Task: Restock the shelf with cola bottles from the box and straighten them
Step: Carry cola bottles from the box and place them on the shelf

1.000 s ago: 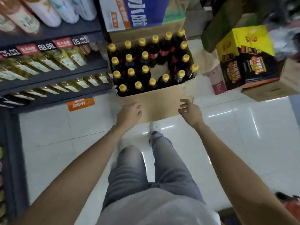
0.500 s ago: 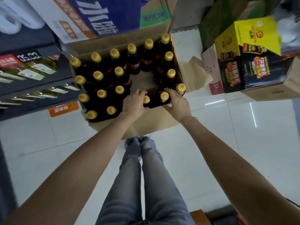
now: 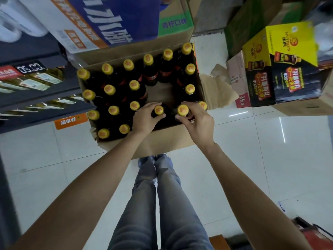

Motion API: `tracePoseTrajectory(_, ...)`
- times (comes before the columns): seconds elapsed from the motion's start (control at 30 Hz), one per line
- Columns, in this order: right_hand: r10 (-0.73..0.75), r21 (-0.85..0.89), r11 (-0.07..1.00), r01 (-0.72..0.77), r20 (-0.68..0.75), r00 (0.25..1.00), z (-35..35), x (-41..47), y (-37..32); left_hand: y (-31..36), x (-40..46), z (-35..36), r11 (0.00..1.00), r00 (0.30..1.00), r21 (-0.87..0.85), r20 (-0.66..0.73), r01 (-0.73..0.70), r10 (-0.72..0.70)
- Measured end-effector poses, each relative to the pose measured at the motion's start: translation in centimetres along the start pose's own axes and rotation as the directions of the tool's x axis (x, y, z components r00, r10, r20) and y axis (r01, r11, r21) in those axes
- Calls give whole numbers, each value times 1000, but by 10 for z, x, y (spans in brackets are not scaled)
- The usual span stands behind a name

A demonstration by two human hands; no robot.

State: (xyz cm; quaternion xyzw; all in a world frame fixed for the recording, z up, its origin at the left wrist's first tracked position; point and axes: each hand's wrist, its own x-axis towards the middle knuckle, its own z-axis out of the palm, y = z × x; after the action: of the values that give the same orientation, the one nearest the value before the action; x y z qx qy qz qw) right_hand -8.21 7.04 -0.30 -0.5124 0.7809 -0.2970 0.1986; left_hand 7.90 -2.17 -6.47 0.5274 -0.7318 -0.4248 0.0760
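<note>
Cola bottles (image 3: 134, 85) stand upright in an open cardboard box (image 3: 162, 141) on the tiled floor (image 3: 270, 159), yellow caps up (a gap near the middle). Left hand (image 3: 144, 120): fingers curled round one near-edge bottle's neck (image 3: 159, 110). Right hand (image 3: 198, 121): fingers clamped on the adjacent bottle (image 3: 182, 110). Shelf (image 3: 45, 98) just left of box; stacked cartons (image 3: 281, 69) to the right.

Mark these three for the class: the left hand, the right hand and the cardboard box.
left hand (image 3: 144, 120), head view, back of the hand.
right hand (image 3: 199, 123), head view, back of the hand.
cardboard box (image 3: 162, 141), head view, near outer wall.
</note>
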Motion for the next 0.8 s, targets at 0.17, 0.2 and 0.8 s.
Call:
tracePoseTrajectory(0.17, -42, 52, 998, 44, -30, 999, -16, 19, -15, 10, 5, 4, 992, 999, -118, -10, 41, -43)
tracePoseTrajectory(0.2, -5, 83, 997, 5, 3, 1000, -16, 18, -14, 13, 5, 3, 988, 999, -150, -29, 40, -45)
tracePoseTrajectory(0.8, -111, 626, 779, -19, 168, 980, -95, 30, -134, 110, -93, -154, 664, 850, -626, -526, -409, 28)
